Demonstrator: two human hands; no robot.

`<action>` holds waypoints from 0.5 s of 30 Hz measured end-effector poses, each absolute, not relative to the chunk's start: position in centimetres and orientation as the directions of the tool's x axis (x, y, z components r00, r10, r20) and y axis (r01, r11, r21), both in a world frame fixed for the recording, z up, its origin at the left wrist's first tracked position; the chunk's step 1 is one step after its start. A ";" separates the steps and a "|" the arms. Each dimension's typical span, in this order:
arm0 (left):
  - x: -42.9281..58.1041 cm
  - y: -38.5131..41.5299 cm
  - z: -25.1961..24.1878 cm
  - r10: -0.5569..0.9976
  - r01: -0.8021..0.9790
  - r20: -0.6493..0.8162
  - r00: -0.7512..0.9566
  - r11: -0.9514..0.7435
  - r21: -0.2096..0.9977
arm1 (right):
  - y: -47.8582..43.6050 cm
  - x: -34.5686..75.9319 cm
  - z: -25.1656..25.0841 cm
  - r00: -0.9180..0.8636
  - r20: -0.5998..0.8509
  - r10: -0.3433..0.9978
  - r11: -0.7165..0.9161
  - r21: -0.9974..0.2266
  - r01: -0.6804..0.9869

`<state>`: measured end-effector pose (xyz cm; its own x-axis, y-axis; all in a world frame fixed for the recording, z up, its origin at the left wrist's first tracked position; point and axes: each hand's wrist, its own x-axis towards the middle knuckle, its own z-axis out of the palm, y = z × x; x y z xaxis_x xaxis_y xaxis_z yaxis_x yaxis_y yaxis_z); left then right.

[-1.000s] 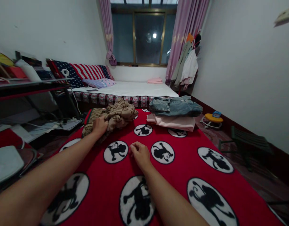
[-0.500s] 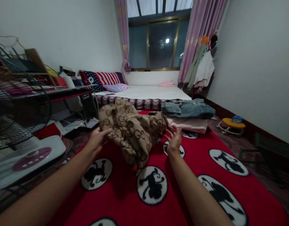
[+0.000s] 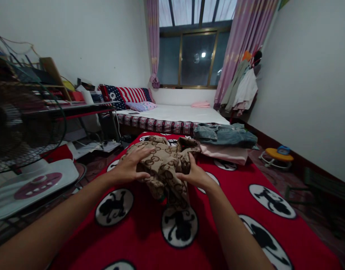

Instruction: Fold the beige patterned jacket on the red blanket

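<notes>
A crumpled tan garment (image 3: pixel 167 161) with a brown letter pattern lies on the red blanket (image 3: pixel 144 243); its folds hide what kind of clothing it is. My left hand (image 3: pixel 131 165) rests over its left side, fingers stretched across the cloth and thumb apart. At the garment's right side is my right hand (image 3: pixel 196 174), thumb and fingers spread against the fabric. The near end of the cloth hangs in loose folds over a round monkey print. Just beyond my right hand, a folded denim garment (image 3: pixel 225 135) sits on top of folded pale pink cloth (image 3: pixel 224 153).
A fan (image 3: pixel 23 123) and a white plastic seat or tray (image 3: pixel 57 180) stand at the left, beside a cluttered desk (image 3: pixel 85 107). A bed (image 3: pixel 175 112) lies behind. On the right floor are a yellow stool (image 3: pixel 276 155) and a dark green folding stool (image 3: pixel 324 187).
The tan garment has come down from a raised, bunched position and lies flatter on the blanket. My left hand has moved right onto it; my right hand has moved left against it.
</notes>
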<state>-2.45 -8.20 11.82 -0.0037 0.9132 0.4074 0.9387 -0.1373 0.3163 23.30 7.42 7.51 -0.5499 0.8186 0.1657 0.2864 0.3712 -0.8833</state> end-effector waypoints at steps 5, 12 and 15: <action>-1.3 -6.5 11.3 0.975 0.942 0.198 0.099 -0.156 0.298 | 6.9 22.6 7.0 -0.649 0.099 0.754 0.273 -0.946 0.173; 1.6 -7.8 7.8 0.968 0.933 0.237 -0.078 -0.012 0.358 | 4.4 19.4 5.4 -0.489 0.207 0.848 0.153 -0.977 -0.147; 4.1 -9.3 8.4 0.960 0.919 0.250 -0.124 0.017 0.393 | 4.0 18.4 4.5 -0.342 0.168 0.925 0.119 -0.980 -0.159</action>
